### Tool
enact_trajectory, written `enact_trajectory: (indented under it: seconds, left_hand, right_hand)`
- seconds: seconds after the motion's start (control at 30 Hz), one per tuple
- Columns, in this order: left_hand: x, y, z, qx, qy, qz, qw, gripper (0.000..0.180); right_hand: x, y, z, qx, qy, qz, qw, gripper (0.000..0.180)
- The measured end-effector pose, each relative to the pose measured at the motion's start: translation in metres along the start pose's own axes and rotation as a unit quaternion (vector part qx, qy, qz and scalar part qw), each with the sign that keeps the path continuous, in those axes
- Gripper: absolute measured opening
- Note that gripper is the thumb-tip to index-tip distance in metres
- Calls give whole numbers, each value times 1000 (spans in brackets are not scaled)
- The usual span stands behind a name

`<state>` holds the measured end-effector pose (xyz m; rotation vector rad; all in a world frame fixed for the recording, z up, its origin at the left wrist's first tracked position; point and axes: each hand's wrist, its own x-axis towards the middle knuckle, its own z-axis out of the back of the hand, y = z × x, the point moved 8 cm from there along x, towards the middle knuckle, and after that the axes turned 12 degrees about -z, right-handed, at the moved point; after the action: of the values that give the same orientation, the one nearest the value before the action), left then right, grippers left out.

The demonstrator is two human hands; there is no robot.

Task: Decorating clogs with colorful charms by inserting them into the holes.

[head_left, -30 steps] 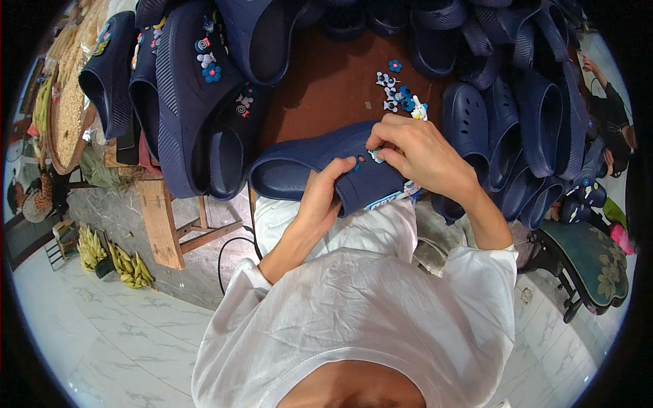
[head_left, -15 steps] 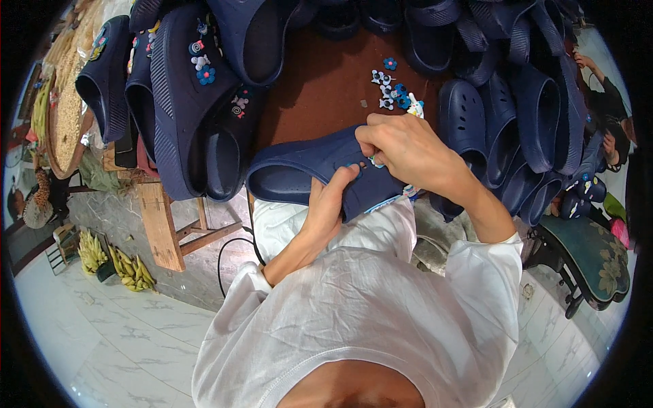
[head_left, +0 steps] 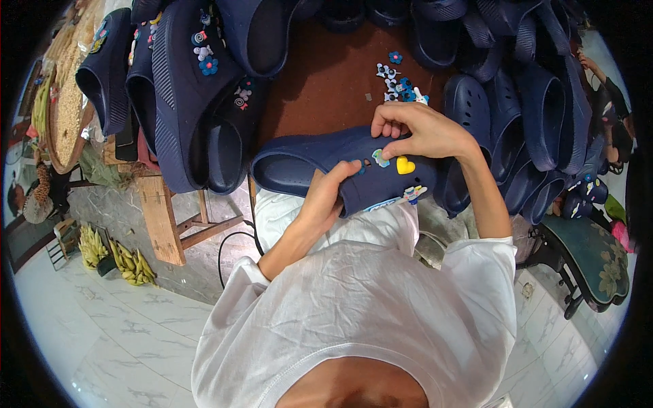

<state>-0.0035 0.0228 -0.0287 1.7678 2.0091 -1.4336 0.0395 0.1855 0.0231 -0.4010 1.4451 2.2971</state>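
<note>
A dark blue clog (head_left: pixel 292 151) lies on its side across my lap at the table's edge, its opening toward the left. My left hand (head_left: pixel 321 197) grips it, thumb on the upper beside a small blue charm (head_left: pixel 360 168) and fingers hidden underneath. My right hand (head_left: pixel 428 132) is bent over the toe part, its fingers curled and its thumb tip against a blue-green shoe charm (head_left: pixel 380 159). Close by sits a yellow heart charm (head_left: pixel 405 165). Along the near side are a white figure charm (head_left: pixel 413 194) and a pale blue charm (head_left: pixel 382 204).
Loose charms (head_left: pixel 394 85) lie on the brown tabletop (head_left: pixel 320 81) beyond the clog. Decorated clogs (head_left: pixel 180 88) stand at the left, and plain navy clogs (head_left: pixel 466 115) are piled at the right. A wooden stool (head_left: pixel 163 221) and a dark green padded seat (head_left: pixel 588 262) stand lower down.
My right hand has lifted and shifted slightly right, its fingers loosening, which uncovers the yellow heart and the blue-green charm. My left hand keeps its hold on the clog.
</note>
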Motion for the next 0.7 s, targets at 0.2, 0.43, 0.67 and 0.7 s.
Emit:
enact_trajectory:
  seconds: [0.2,0.43,0.67,0.7]
  left_hand:
    - [0,1,8,-10,-29,27,999,29]
    - [-7,-4,-4,43,-27,2,999,40]
    - [-9,-7,-2,76,-55,-2,996,37]
    - [-9,-6,-1,77,-56,0,995,37]
  right_hand:
    - [-10,-14,14,56,-45,-33,997,21]
    - [-4,-45,65,-131,-302,-108,938,13]
    - [21,-34,57,-294,-366,-84,879,20]
    - [24,-36,56,-293,-365,-86,880,20]
